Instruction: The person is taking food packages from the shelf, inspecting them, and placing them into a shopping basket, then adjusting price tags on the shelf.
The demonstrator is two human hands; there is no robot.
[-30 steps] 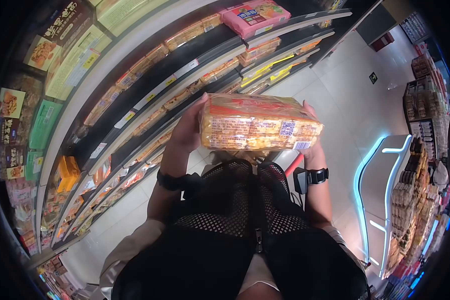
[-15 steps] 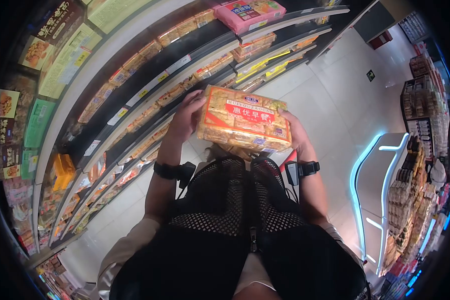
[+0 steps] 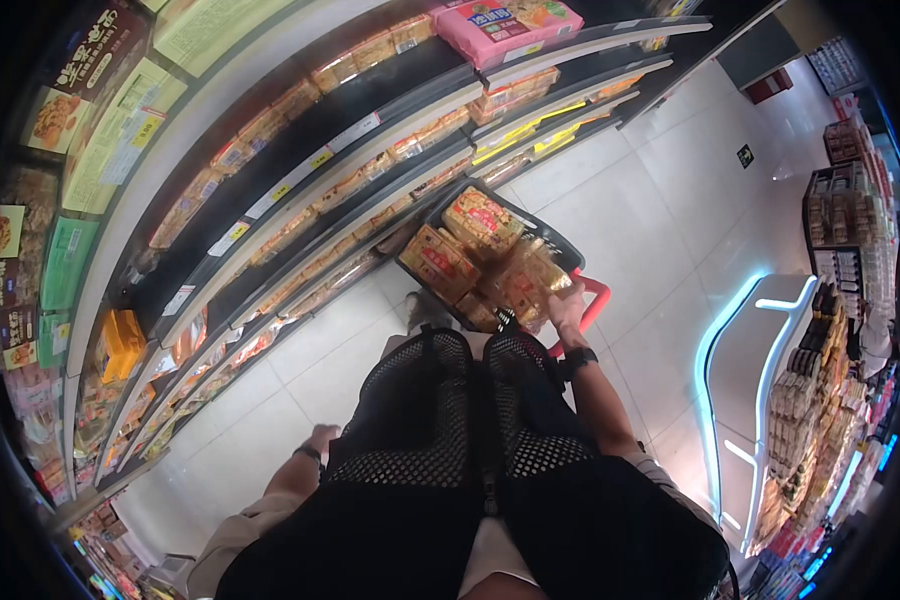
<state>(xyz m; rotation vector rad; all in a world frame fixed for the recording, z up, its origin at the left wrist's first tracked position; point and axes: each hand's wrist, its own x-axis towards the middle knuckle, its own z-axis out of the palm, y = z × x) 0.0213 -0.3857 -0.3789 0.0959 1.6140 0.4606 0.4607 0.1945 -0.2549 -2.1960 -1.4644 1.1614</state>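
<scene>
In the head view, a dark shopping basket [image 3: 560, 238] with a red handle [image 3: 600, 292] is on the floor in front of me. It holds several clear packs of biscuits, one pack [image 3: 482, 218] at the far end and another pack [image 3: 436, 262] at the left side. My right hand [image 3: 568, 308] is closed on the edge of a biscuit pack [image 3: 526, 280] that is low in the basket, tilted among the others. Down by my side, beside my left leg, hangs my left hand [image 3: 321, 440]; its fingers are too small and hidden to read.
Curved shelves [image 3: 370, 175] of packaged food run along the left. A pink pack [image 3: 510, 28] lies on an upper shelf. To the right stands a white display stand [image 3: 755, 390] with lit edges, stacked with goods. Pale floor tiles [image 3: 660, 190] lie between them.
The biscuit pack went from chest height, between both hands, down into the basket with my right hand. My left hand let go and dropped to my side. The basket's contents now show.
</scene>
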